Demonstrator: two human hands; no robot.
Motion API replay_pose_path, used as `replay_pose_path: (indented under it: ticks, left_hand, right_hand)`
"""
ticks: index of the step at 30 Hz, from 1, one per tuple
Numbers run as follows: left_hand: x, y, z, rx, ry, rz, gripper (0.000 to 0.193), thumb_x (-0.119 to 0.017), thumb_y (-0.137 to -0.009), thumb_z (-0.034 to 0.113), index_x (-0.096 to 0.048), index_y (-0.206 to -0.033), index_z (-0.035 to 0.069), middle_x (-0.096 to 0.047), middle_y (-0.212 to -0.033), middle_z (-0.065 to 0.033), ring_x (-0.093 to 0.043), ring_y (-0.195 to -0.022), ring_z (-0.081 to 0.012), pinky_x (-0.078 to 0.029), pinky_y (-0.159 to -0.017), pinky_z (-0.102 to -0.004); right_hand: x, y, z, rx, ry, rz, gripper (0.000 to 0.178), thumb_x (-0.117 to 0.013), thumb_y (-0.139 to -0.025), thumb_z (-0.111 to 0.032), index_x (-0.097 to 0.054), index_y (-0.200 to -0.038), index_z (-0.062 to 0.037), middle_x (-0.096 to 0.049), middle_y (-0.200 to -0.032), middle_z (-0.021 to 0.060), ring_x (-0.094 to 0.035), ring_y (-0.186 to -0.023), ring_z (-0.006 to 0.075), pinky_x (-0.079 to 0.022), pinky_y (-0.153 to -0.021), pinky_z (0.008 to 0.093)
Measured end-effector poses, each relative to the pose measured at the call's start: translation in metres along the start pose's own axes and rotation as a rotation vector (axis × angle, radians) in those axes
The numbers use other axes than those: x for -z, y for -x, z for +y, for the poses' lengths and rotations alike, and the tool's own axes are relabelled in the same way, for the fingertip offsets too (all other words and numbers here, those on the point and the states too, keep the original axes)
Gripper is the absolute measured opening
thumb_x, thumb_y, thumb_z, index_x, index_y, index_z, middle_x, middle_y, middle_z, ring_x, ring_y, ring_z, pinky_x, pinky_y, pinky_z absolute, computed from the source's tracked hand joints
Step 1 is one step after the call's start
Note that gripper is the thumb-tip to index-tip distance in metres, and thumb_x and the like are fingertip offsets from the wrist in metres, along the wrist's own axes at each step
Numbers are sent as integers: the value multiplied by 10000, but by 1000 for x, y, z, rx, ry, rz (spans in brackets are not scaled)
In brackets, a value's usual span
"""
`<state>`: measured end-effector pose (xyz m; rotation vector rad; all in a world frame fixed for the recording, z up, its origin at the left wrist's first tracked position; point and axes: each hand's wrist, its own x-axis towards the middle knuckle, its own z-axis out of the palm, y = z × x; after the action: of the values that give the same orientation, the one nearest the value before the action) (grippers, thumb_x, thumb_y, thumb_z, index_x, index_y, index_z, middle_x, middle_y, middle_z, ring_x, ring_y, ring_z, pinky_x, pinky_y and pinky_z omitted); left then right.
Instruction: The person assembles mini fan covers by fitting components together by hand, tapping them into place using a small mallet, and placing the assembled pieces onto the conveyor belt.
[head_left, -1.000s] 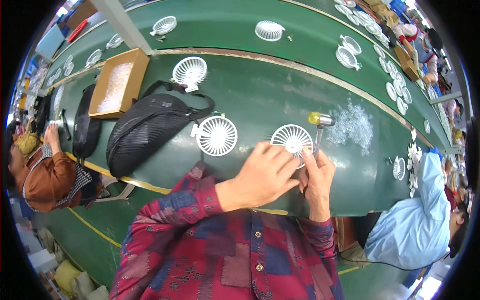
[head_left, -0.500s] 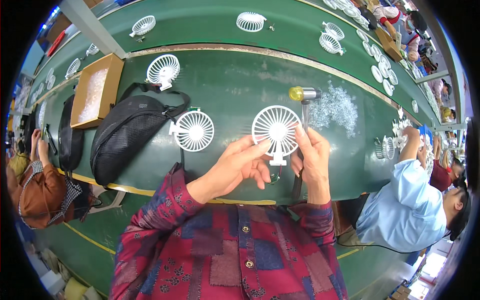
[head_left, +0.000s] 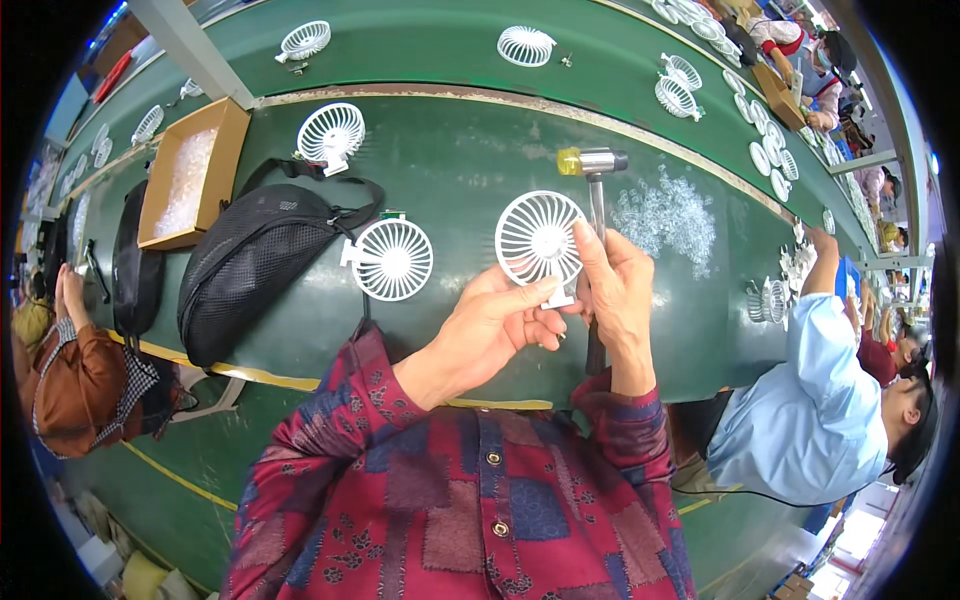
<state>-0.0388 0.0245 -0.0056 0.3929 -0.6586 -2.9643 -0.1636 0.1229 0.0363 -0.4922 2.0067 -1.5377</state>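
Observation:
A white round fan cage (head_left: 541, 238) with radial ribs and a short stem is held upright before me. My left hand (head_left: 485, 330) is closed on it, the thumb near its stem and the fingers curled below. At its right edge, the thumb of my right hand (head_left: 622, 300) presses the rim. A two-faced hammer (head_left: 598, 161), one face clear yellow and the other dark, stands out above my right hand. Its handle passes behind the fingers and appears gripped by them, though the grip is partly hidden. Left of my hands lies a second fan cage (head_left: 393, 259).
Small clear plastic pieces (head_left: 664, 222) lie heaped at right. At left are a black mesh bag (head_left: 262, 262) and a cardboard box (head_left: 232, 160). Another fan cage (head_left: 331, 135) stands behind. A conveyor belt (head_left: 420, 45) carries more cages. Co-workers sit on both sides.
My hands have raised the fan cage slightly away from me and to the left. The hammer has shifted the same way, along with my right hand. Cages on the belt have moved right.

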Motion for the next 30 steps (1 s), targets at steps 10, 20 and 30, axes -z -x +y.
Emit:
replay_pose_path:
  ticks: [10,20,30]
  left_hand:
    - [6,-1,6,-90,52,140,268,-619,-955,164,-560,-1155,-4,-690,-1005,-128,-627,-649,-123,-529,-548,-268]
    - [5,5,0,-152,-27,207,183,-565,-951,115,-579,-1083,-11,-679,-895,-135,-574,-539,-113,-465,-445,-239]
    - [13,7,4,-103,-128,207,289,-645,-909,128,-547,-1150,2,-677,-914,-124,-531,-554,-71,-427,-427,-218]
  right_hand:
    - [-21,45,42,109,-110,100,156,-676,-930,-112,-678,-1013,21,-596,-656,-6,-419,-416,15,-284,-373,195]
    - [-14,54,37,257,180,-31,153,-716,-876,-54,-710,-1006,27,-627,-723,-14,-523,-676,38,-434,-591,217]
    - [-3,55,31,241,355,-5,134,-739,-854,-73,-698,-957,2,-628,-669,-13,-506,-590,42,-412,-531,233]
